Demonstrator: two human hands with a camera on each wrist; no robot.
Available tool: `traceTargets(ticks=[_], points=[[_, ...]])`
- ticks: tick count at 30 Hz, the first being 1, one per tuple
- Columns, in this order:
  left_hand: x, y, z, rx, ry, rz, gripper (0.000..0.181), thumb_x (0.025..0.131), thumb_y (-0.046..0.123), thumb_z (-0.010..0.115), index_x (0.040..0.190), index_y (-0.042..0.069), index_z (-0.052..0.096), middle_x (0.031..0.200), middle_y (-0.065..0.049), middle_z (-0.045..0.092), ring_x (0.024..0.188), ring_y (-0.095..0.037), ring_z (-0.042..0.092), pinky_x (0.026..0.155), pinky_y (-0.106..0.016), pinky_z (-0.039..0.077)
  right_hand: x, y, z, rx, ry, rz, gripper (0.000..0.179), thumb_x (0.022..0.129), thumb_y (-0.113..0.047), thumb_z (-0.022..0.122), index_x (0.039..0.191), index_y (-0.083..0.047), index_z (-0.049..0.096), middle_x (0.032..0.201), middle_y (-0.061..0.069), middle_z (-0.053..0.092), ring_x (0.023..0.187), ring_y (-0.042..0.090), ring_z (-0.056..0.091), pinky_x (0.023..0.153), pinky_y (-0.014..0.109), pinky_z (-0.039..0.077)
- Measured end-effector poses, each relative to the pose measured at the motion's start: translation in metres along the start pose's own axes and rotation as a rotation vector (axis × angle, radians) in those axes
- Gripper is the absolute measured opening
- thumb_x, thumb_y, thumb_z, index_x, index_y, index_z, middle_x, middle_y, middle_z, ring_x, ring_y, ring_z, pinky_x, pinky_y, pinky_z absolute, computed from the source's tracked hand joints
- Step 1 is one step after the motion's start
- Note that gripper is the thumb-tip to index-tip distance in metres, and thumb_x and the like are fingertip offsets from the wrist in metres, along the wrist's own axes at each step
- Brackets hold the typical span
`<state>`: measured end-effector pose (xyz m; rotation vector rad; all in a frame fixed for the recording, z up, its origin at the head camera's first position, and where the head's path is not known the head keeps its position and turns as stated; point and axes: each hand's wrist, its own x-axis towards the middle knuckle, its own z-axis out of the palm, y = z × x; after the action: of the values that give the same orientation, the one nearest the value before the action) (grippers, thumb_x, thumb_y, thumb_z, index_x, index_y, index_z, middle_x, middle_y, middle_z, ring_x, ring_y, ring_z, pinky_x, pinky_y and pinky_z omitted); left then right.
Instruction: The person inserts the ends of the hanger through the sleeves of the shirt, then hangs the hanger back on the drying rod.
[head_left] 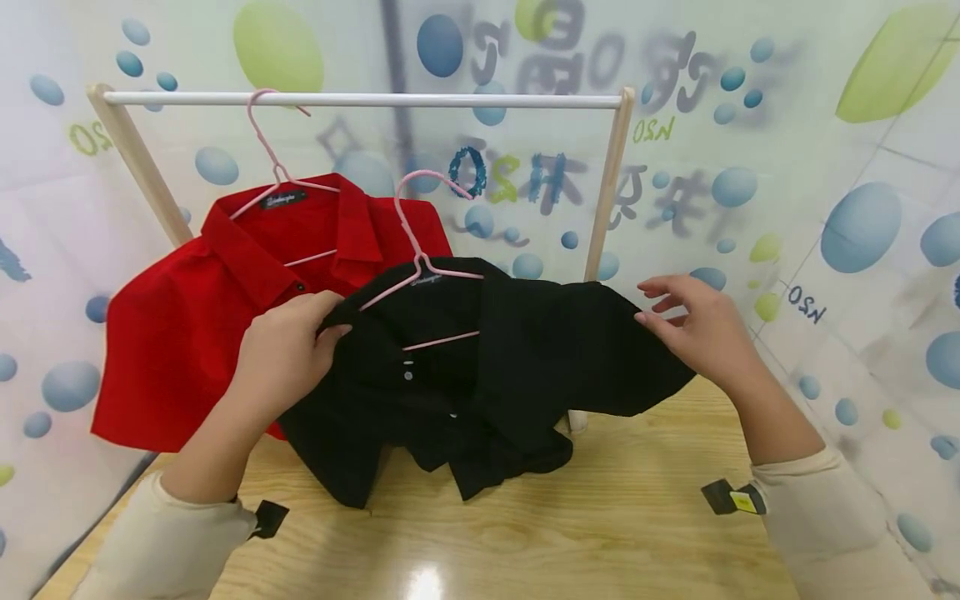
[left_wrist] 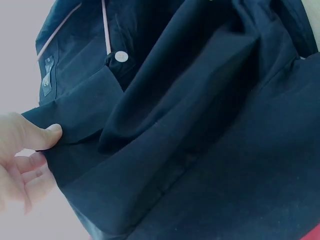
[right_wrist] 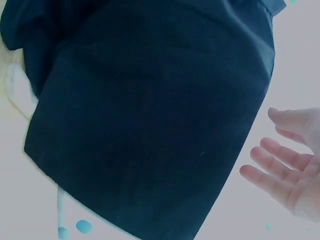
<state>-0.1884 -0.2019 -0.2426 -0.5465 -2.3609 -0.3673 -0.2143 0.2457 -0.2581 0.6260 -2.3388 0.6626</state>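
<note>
A black shirt (head_left: 540, 350) is on a pink hanger (head_left: 411, 225), whose hook is apart from the rail. My left hand (head_left: 288, 342) pinches the shirt at the collar and shoulder; in the left wrist view the thumb of that left hand (left_wrist: 30, 135) presses on the collar, near a white button (left_wrist: 121, 56). My right hand (head_left: 693, 325) is beside the shirt's spread sleeve (head_left: 630, 358). In the right wrist view, the fingers of the right hand (right_wrist: 285, 160) are loosely bent and apart from the black cloth (right_wrist: 150, 120).
A red shirt (head_left: 172, 333) hangs behind on another pink hanger (head_left: 262, 142), hooked over the white rail (head_left: 450, 100). Wooden posts (head_left: 609, 183) hold the rail above a wooden table (head_left: 480, 542). A patterned curtain (head_left: 795, 167) surrounds it.
</note>
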Motion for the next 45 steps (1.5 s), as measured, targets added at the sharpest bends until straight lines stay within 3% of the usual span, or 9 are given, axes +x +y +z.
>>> traceTargets(ticks=[11,23,33,45], points=[[-0.011,-0.019,-0.015,0.038,-0.005,-0.096,0.024,0.083,0.003,0.072,0.104,0.001,0.062,0.09,-0.022,0.067,0.067,-0.032,0.057,0.061,-0.054,0.052,-0.004,0.009,0.007,0.013,-0.031,0.047,0.024,0.087,-0.001,0.07,0.111,0.001,0.066,0.102,0.015,0.064,0.085,0.027,0.064,0.07,0.047,0.056],[-0.015,-0.036,-0.02,0.06,-0.016,-0.184,0.023,0.084,0.005,0.072,0.103,0.0,0.06,0.087,-0.024,0.065,0.065,-0.034,0.054,0.061,-0.057,0.05,-0.005,0.015,0.015,0.047,-0.026,0.088,0.02,0.088,0.002,0.068,0.107,0.001,0.067,0.104,0.016,0.065,0.087,0.031,0.065,0.071,0.05,0.056],[-0.009,-0.045,-0.018,0.05,-0.015,-0.225,0.024,0.086,0.006,0.07,0.106,-0.003,0.06,0.09,-0.027,0.065,0.067,-0.037,0.054,0.064,-0.06,0.049,0.001,0.015,0.031,0.047,-0.017,0.142,0.02,0.089,-0.002,0.068,0.108,0.003,0.066,0.104,0.02,0.064,0.087,0.032,0.064,0.073,0.05,0.056],[0.007,-0.05,-0.013,0.074,-0.078,-0.284,0.024,0.088,0.007,0.066,0.109,-0.002,0.057,0.096,-0.029,0.063,0.072,-0.04,0.054,0.069,-0.06,0.048,0.027,0.014,0.038,0.097,-0.008,0.251,0.029,0.094,-0.013,0.065,0.118,0.002,0.062,0.114,0.02,0.064,0.096,0.035,0.065,0.08,0.051,0.054]])
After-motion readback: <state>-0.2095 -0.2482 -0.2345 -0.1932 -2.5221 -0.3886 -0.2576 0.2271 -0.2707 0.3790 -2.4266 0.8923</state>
